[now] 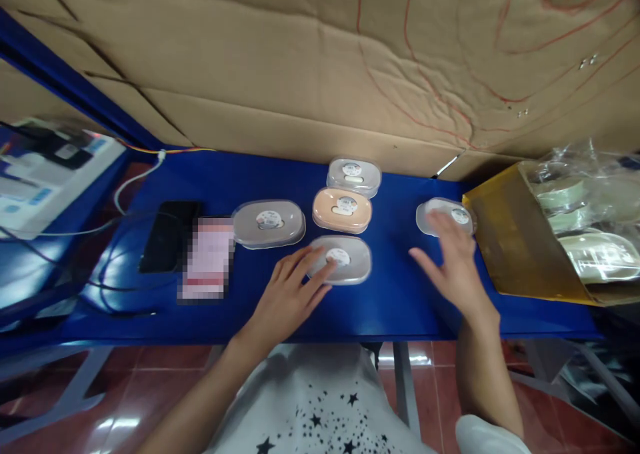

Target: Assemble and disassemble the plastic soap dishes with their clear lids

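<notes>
My left hand [294, 284] lies with its fingers spread over the left part of a grey, clear-lidded oval container [353, 261] with a round white label. On the right, my right hand [453, 257] is open, its fingertips over another grey lidded container [429, 219]. Whether those fingertips touch the lid I cannot tell. Between and behind my hands sits a peach-coloured container [325, 211], and behind it a grey one [369, 174]. A larger grey container [245, 224] rests left of the peach one. All carry round labels on their lids.
A cardboard box [520, 241] with plastic-wrapped pale green items stands at the right end of the blue table [400, 307]. To the left lie a black phone-like object [170, 234], a pixelated pink item [209, 257] and cables. A brown cardboard wall [250, 61] rises behind.
</notes>
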Available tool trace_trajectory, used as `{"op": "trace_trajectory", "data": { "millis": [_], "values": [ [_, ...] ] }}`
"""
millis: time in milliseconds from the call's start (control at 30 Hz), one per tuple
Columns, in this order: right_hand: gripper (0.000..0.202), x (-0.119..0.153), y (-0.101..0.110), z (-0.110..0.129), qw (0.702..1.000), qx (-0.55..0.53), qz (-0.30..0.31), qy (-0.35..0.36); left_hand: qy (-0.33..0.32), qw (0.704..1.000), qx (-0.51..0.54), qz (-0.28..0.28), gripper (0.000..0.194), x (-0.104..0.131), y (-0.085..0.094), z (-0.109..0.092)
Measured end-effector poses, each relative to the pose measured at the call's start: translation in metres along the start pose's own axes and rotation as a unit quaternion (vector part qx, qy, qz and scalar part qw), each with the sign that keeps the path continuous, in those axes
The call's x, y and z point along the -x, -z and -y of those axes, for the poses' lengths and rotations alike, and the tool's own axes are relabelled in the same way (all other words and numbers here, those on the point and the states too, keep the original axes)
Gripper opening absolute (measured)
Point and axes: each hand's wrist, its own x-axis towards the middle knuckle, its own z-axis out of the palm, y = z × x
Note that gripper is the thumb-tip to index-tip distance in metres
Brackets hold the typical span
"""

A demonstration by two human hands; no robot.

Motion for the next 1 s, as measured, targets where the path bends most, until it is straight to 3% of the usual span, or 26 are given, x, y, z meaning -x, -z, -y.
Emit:
{"op": "trace_trajectory", "data": {
  "millis": [100, 200, 300, 400, 500, 667, 767, 867, 1000],
  "values": [
    [0.089, -0.011, -0.018, 0.049, 0.974, -0.096, 0.144, 0.148, -0.025, 0.999, 0.035, -0.003, 0.043, 0.003, -0.001, -0.009],
    [0.088, -0.011, -0.034, 0.073, 0.949, -0.133, 0.196, 0.207, -0.032, 0.998, 0.053, -0.005, 0.046, 0.003, 0.006, -0.007],
    [0.070, -0.008, -0.034, 0.064, 0.958, -0.144, 0.161, 0.190, -0.010, 0.999, 0.035, -0.011, 0.051, 0.001, 0.020, 0.013],
    [0.062, -0.006, -0.025, 0.034, 0.977, -0.139, 0.087, 0.138, 0.034, 0.999, -0.005, -0.010, 0.059, -0.007, 0.033, 0.046],
    [0.055, -0.006, -0.024, 0.001, 0.990, -0.102, 0.032, 0.090, 0.084, 0.995, -0.043, 0.033, 0.069, -0.018, 0.038, 0.083],
    [0.052, -0.011, -0.032, -0.026, 0.994, -0.074, 0.048, 0.059, 0.104, 0.988, -0.021, 0.114, 0.074, -0.037, 0.040, 0.121],
    [0.052, -0.026, -0.031, -0.016, 0.994, -0.073, 0.057, 0.061, 0.112, 0.986, -0.003, 0.127, 0.075, -0.049, 0.049, 0.126],
    [0.054, -0.055, -0.030, 0.009, 0.992, -0.071, 0.047, 0.090, 0.108, 0.985, -0.008, 0.131, 0.074, -0.068, 0.057, 0.130],
    [0.074, -0.098, -0.043, 0.048, 0.981, -0.046, 0.092, 0.163, 0.126, 0.979, -0.020, 0.160, 0.076, -0.100, 0.053, 0.149]
  ]
}}
